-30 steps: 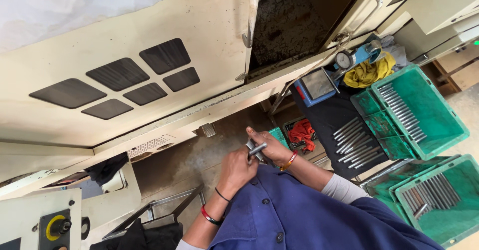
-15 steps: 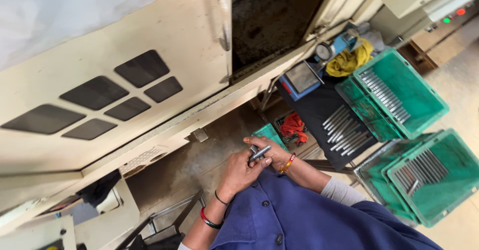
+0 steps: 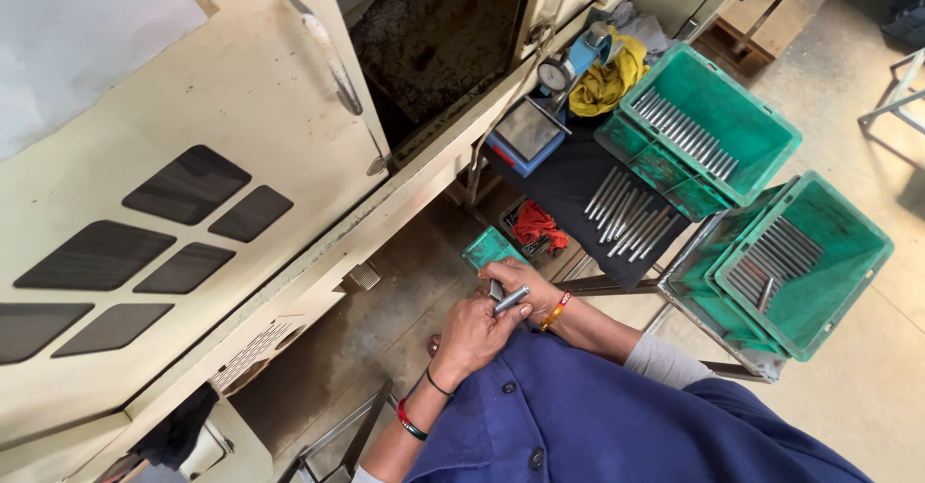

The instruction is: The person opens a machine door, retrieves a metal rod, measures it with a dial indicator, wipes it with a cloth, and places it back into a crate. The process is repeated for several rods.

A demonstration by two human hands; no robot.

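concrete floor point(image 3: 385, 319), stained and dusty, ran along the foot of a large cream machine cabinet point(image 3: 193, 156) with dark vent panels. low against the blue work jacket point(image 3: 617, 416), a short metal pin point(image 3: 511, 299) was held between both hands, just above the floor and in front of the cabinet's base. the left hand point(image 3: 472, 334) was closed around the pin's near end, fingers curled over it, with a red bangle and a dark band seen at that wrist. the right hand point(image 3: 525, 286) was clasped on the pin from the far side, an orange-red band worn at its wrist. just beyond the hands, a small green box point(image 3: 487, 247) was seen on the floor, and a red cloth point(image 3: 538, 225) lay near it under a black-topped stand point(image 3: 578, 175). a row of loose metal pins point(image 3: 631, 215) was laid out on that stand, beside a blue gauge base point(image 3: 528, 136) with a round dial point(image 3: 553, 75) and a yellow rag point(image 3: 602, 83). two green crates were set to the right: the upper crate point(image 3: 761, 127) and the lower crate point(image 3: 829, 281), each with pins lined up inside. the cabinet's door point(image 3: 289, 78) stood open, a dark, grimy interior being shown behind it.
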